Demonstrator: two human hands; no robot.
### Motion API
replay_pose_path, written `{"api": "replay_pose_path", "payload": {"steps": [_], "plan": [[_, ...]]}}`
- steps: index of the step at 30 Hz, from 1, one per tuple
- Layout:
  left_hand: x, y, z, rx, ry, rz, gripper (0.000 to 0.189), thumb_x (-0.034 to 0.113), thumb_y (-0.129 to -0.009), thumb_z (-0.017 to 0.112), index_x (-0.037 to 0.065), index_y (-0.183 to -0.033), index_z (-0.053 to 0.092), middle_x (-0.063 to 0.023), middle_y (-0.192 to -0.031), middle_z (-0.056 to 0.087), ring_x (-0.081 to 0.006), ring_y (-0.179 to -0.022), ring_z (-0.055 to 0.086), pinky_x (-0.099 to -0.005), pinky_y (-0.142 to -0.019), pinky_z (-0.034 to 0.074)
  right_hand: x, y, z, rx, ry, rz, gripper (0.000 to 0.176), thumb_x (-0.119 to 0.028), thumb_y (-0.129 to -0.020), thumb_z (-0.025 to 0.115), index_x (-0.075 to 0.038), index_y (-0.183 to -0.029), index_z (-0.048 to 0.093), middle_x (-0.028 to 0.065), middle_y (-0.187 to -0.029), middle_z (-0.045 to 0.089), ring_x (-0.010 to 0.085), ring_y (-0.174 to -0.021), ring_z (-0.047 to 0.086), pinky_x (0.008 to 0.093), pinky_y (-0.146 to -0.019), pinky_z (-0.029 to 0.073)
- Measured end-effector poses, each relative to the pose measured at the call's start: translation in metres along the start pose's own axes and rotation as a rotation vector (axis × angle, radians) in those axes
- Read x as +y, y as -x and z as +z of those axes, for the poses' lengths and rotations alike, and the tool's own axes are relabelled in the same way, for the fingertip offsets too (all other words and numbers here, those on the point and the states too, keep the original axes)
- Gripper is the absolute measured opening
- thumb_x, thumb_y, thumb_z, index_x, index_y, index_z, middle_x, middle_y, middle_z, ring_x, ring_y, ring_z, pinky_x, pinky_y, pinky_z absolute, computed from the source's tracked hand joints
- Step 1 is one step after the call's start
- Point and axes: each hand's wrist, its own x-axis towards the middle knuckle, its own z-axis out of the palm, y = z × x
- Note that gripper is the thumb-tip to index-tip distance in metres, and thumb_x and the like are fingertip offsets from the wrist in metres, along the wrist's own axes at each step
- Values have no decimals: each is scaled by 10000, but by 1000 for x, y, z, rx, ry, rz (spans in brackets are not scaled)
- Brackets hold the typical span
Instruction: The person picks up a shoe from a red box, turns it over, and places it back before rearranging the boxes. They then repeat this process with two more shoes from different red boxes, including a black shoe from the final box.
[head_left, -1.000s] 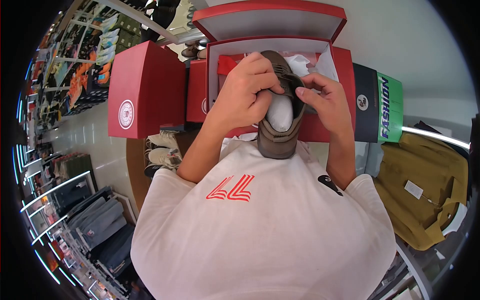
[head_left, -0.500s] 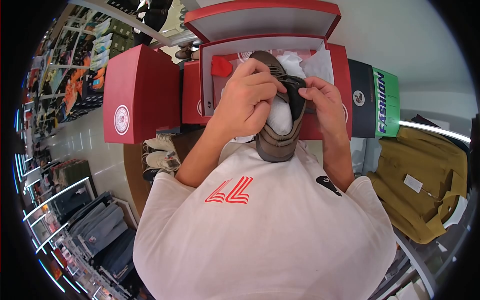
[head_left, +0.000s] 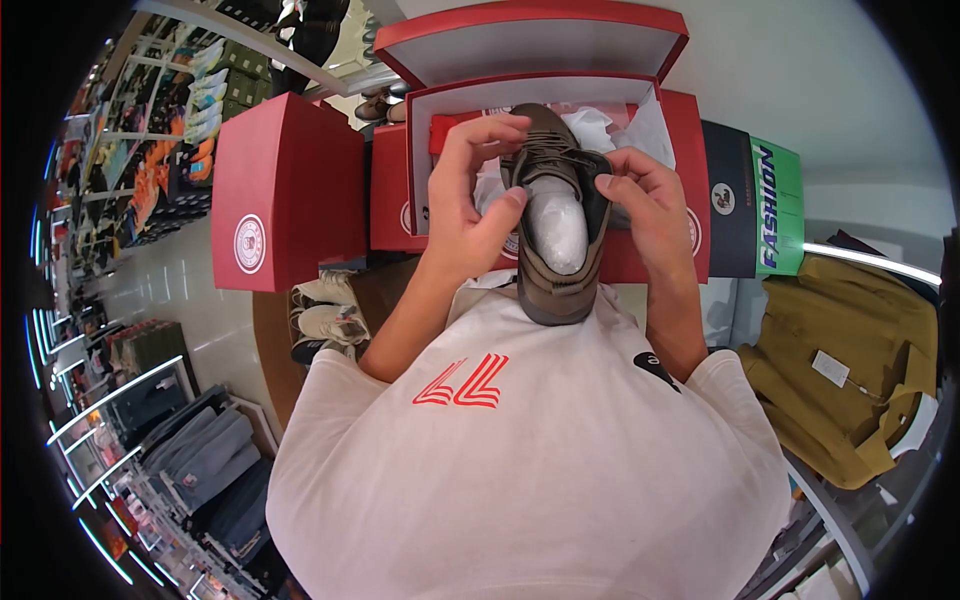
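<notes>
A brown lace-up shoe (head_left: 556,290) is in front of my chest, toe pointing away toward the open box. White wrapped stuffing (head_left: 557,236) fills its opening, and laces (head_left: 547,147) cross its upper. My right hand (head_left: 648,195) pinches the right side of the collar between thumb and fingers. On the left, my left hand (head_left: 470,195) is open, fingers curved and apart, its thumb tip right at the collar edge. Behind the shoe, the red shoebox (head_left: 422,160) has its lid (head_left: 530,50) raised and holds white tissue paper (head_left: 645,135).
A tall red box (head_left: 290,200) stands to the left, with light sneakers (head_left: 325,310) below it. Dark and green boxes (head_left: 778,215) stand to the right. An olive shirt (head_left: 840,370) hangs at the far right; folded jeans (head_left: 205,450) lie at lower left.
My left hand has come away from the laces and tongue toward the left, its fingers spreading. The shoe's opening and laces show more fully. My right hand keeps its hold on the collar.
</notes>
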Motion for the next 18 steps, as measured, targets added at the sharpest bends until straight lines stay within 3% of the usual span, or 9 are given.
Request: {"api": "replay_pose_path", "payload": {"steps": [1, 4, 9, 11, 12, 14, 15, 17, 18], "plan": [[-2, 2, -6, -2, 0, 1, 425, -19, -793, 565, -35, -1217, 557, -155, -1219, 650, -215, -1121, 617, -379, -1036, 471, 0, 1, -1, -4, 28, -20, 132, -80, -936, 651, 24, -1011, 681, -16, -875, 663, 34, -809, 567, 211, -746, 447], [-3, 8, -19, 20, 54, -303, 308, -3, -885, 624, -28, -1192, 615, -86, -1115, 649, -155, -1030, 625, -304, -950, 490, -2, 2, 2, 13, 49, -62, 142, -97, -939, 661, 17, -1025, 664, -23, -862, 650, 38, -818, 561, 216, -754, 446], [-5, 13, -14, -12, -68, -285, 198, 29, -929, 680, -11, -1122, 685, -42, -1005, 610, -109, -928, 602, -272, -869, 484, -4, 7, 12, 14, 247, -104, 293, -235, -954, 711, 2, -1107, 635, 35, -937, 657, 109, -863, 599, 275, -818, 491], [-4, 14, -12, -21, -65, -306, 217, 41, -935, 675, 2, -1149, 669, -53, -1031, 610, -130, -942, 607, -279, -869, 489, -7, 13, 15, 4, 467, -155, 619, -417, -903, 778, -19, -1327, 567, 146, -1151, 634, 229, -1000, 619, 366, -908, 516], [-5, 15, -11, -19, -65, -299, 217, 41, -935, 675, 2, -1149, 669, -53, -1031, 610, -130, -942, 607, -279, -869, 489, -10, 16, 15, 1, 469, -162, 619, -417, -903, 778, -19, -1327, 567, 146, -1151, 634, 229, -1000, 619, 366, -908, 516], [-5, 19, -6, 15, -186, -292, 286, 62, -956, 647, -3, -1232, 609, -101, -1120, 581, -178, -1016, 598, -307, -870, 504, -21, 25, 11, -132, 368, -245, 941, -524, -824, 819, -44, -1523, 411, 233, -1432, 510, 344, -1262, 559, 429, -1018, 492], [-4, 20, -2, 19, -187, -285, 286, 62, -956, 647, -3, -1232, 609, -101, -1120, 581, -178, -1016, 598, -307, -870, 504, -30, 30, 11, -136, 370, -252, 941, -524, -824, 819, -44, -1523, 411, 233, -1432, 510, 344, -1262, 559, 429, -1018, 492], [-1, 22, 7, 72, -306, -294, 348, 116, -991, 597, -13, -1307, 533, -161, -1219, 528, -244, -1114, 564, -348, -885, 509, -47, 45, 11, -316, 731, -418, 1109, -492, -768, 872, -83, -1615, 284, 252, -1584, 381, 387, -1437, 437, 437, -1088, 450], [-4, 24, 8, 38, -418, -262, 378, 168, -1016, 555, -30, -1333, 498, -210, -1261, 492, -323, -1168, 534, -410, -943, 486, -48, 54, 20, -318, 733, -424, 1109, -492, -768, 872, -83, -1615, 284, 252, -1584, 381, 387, -1437, 437, 437, -1088, 450]]}}
